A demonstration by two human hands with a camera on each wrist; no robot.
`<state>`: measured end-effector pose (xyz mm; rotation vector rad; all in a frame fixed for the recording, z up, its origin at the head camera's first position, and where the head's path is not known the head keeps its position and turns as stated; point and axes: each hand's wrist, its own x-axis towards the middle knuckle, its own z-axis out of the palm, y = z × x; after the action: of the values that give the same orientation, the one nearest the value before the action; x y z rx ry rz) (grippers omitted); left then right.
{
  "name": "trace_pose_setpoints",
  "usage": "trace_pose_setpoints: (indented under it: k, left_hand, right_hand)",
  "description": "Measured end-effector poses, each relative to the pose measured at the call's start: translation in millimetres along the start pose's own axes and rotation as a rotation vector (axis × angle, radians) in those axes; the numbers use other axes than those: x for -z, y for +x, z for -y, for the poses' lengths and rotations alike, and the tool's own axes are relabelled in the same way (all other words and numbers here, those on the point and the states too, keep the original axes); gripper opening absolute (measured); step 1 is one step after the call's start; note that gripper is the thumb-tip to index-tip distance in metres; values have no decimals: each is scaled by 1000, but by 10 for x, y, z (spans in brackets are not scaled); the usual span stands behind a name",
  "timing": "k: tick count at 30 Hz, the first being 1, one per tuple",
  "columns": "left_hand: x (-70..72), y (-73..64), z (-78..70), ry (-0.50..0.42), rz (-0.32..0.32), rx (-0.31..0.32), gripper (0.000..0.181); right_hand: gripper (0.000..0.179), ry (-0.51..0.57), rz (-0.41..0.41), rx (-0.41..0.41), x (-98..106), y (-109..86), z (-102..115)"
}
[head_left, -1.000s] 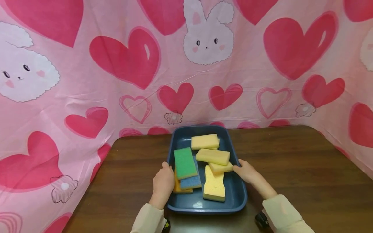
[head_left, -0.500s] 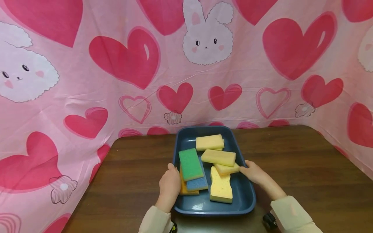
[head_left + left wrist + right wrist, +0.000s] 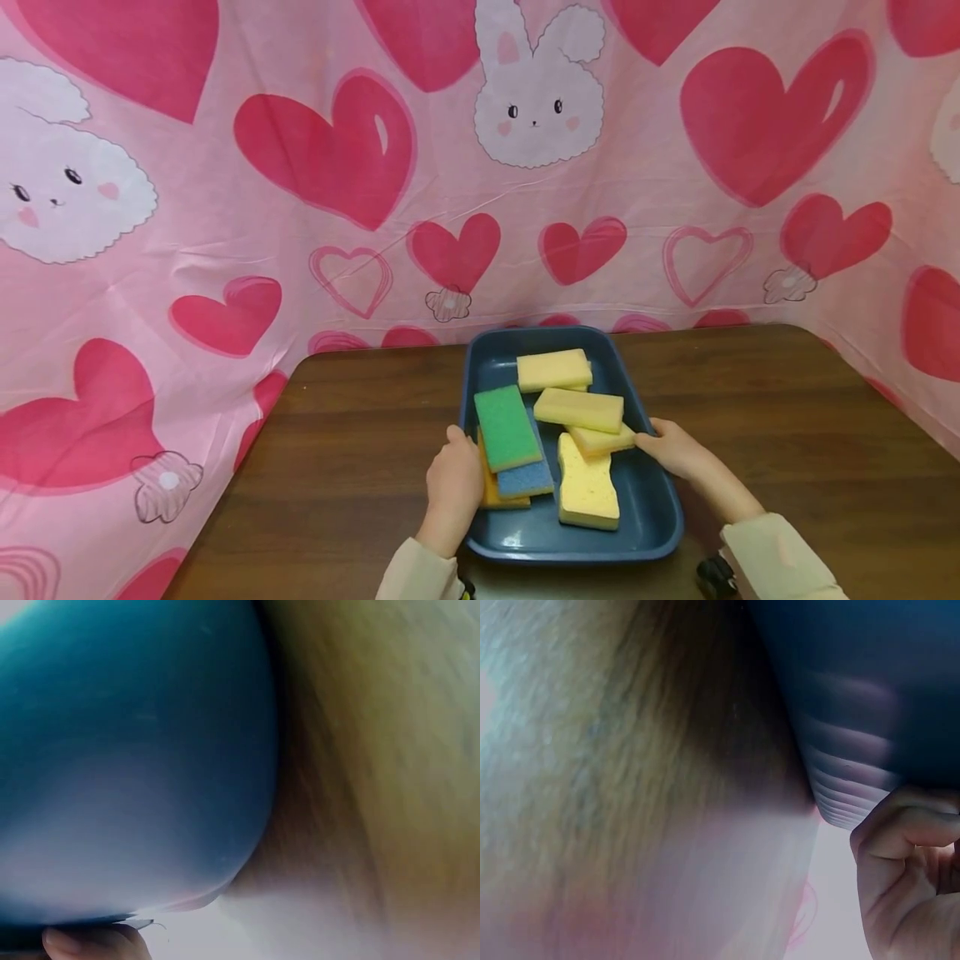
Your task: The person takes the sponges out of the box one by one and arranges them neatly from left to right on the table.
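At both long sides of the blue tray (image 3: pixel 647 510), left hand (image 3: pixel 455 479) and right hand (image 3: pixel 677 450) grip it, presumably opposed to balance the loosely heaped sponges (image 3: pixel 579 408).

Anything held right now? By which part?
A dark blue, rounded-rectangular, plastic-looking tray: the left hand grips its left long rim, the right hand its right long rim.
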<state>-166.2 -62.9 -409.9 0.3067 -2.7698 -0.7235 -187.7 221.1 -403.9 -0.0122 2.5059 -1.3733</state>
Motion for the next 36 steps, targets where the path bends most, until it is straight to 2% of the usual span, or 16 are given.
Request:
trace_pose_setpoints:
  k: [6,10,16,20,26,29,31,36]
  left_hand:
    - [-23,-33,-38,-13,5,2,14]
    - [-33,-35,-45,-23,55,8,14]
    - [-26,-19,-24,-29,132,36,18]
    - [-12,-8,-16,-24,143,42,17]
    - [9,11,-12,-28,156,51,16]
    - [27,31,1,-40,191,46,17]
    - [43,49,16,-41,226,42,21]
    - [104,100,54,-58,303,32,49]
  right_hand:
    - [41,-16,19,-1,60,-20,-32]
    - [41,-21,25,-4,87,-40,-40]
    - [38,-30,4,-2,79,-51,-43]
    - [38,-32,-6,-18,70,-45,-39]
    - [37,-75,-58,0,48,-60,-2]
    - [35,-93,-71,-3,39,-64,8]
    - [34,-108,-77,-4,37,-64,10]
    - [34,-166,-95,-8,40,-56,14]
